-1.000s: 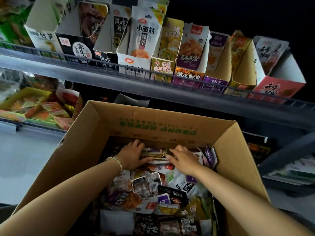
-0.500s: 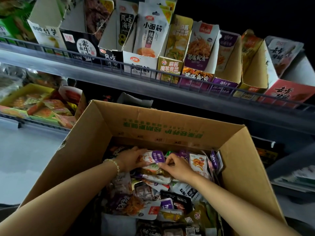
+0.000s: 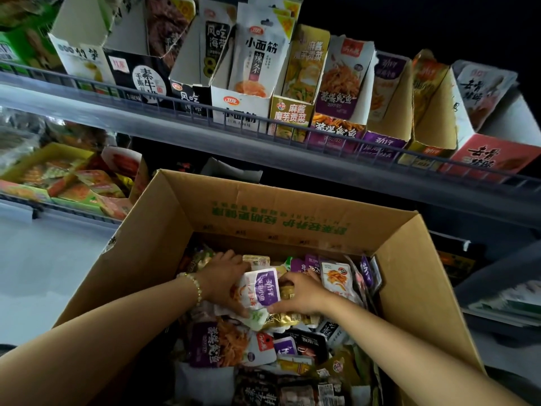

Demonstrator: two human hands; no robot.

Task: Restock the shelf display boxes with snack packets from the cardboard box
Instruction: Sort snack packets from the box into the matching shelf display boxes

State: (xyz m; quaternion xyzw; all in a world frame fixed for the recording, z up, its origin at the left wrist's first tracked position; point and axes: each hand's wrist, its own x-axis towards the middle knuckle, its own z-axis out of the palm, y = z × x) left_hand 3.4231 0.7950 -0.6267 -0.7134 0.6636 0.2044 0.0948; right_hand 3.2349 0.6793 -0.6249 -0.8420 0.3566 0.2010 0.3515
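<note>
Both hands are down inside the open cardboard box (image 3: pixel 263 212), among the loose snack packets (image 3: pixel 295 344) that fill it. The left hand (image 3: pixel 222 281) grips a white and purple packet (image 3: pixel 263 288) from its left side, thumb hooked under the lower edge and the other fingers tucked behind it, so how far they wrap cannot be told. The right hand (image 3: pixel 303 294) meets it from the other side: its fingers (image 3: pixel 288 278) curl narrowly over the packet's right edge and the thumb pinches in beneath. The packet stands tilted between the two sets of fingers, raised a little above the heap, with more packets pressed flat behind it. Just right of the right fingers a white packet with an orange picture (image 3: pixel 336 278) leans against a row of purple ones. Back from the left fingers, toward the wrist, a pale bead bracelet (image 3: pixel 195 284) circles the arm, and just below the left thumb lies a purple packet showing shredded orange food (image 3: pixel 218 344). Past the fingertips rises the far wall of the box, printed in green. Above and well beyond the fingers, the grey shelf (image 3: pixel 175 127) carries a row of display boxes behind a wire rail: a white display box (image 3: pixel 237 108) with a tall pouch upright in it, and to the right a purple display box (image 3: pixel 383 142). Far left of the left fingers, on a lower shelf, a yellow tray (image 3: pixel 38 159) holds orange and green packets.
</note>
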